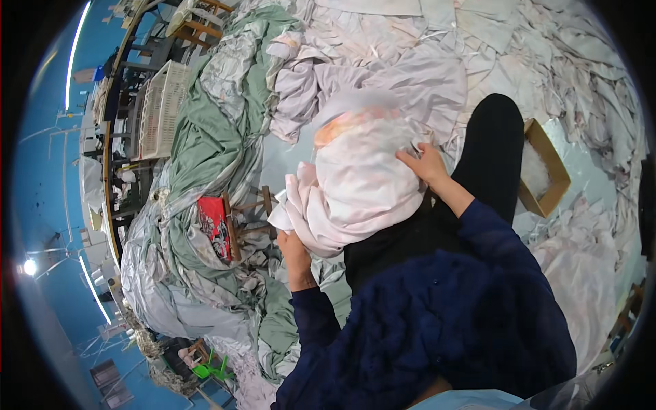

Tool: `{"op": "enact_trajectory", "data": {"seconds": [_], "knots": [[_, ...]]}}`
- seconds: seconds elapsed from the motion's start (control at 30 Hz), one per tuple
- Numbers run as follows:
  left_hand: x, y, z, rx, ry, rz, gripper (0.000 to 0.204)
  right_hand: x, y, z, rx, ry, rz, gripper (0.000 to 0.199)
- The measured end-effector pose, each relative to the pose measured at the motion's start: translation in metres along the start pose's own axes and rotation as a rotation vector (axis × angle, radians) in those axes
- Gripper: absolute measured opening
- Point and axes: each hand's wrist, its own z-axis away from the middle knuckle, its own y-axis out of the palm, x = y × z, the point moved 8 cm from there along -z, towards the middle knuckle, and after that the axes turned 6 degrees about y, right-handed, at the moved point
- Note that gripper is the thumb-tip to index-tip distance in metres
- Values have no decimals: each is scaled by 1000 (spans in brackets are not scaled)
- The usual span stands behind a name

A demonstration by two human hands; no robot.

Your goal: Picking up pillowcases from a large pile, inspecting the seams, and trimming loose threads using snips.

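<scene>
A bulging pale pink fabric bundle, like a stuffed cushion cover, rests on my lap over black trousers. My right hand lies flat on its right side, fingers spread against the cloth. My left hand grips the loose lower left edge of the same pink fabric from underneath. Both sleeves are dark blue fleece. White stuffing shows through the top of the bundle.
A cardboard box holding white stuffing sits on the floor at the right. Heaps of green and grey fabric lie at the left beside a small wooden stool with a red cushion. White cloth scraps cover the floor. A white plastic crate stands far left.
</scene>
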Motion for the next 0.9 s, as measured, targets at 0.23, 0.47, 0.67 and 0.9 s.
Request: {"op": "enact_trajectory", "data": {"seconds": [0.23,0.47,0.67,0.9], "knots": [[-36,16,3,1,168,17,47,-38,29,-9,268,508,-625,39],[-24,34,2,-34,128,4,46,-24,5,-8,159,334,-713,20],[-32,39,9,80,193,-255,40,74,-25,-17,200,-239,-555,58],[-47,65,28,89,238,-309,67,125,-17,-17,404,-412,-220,61]]}}
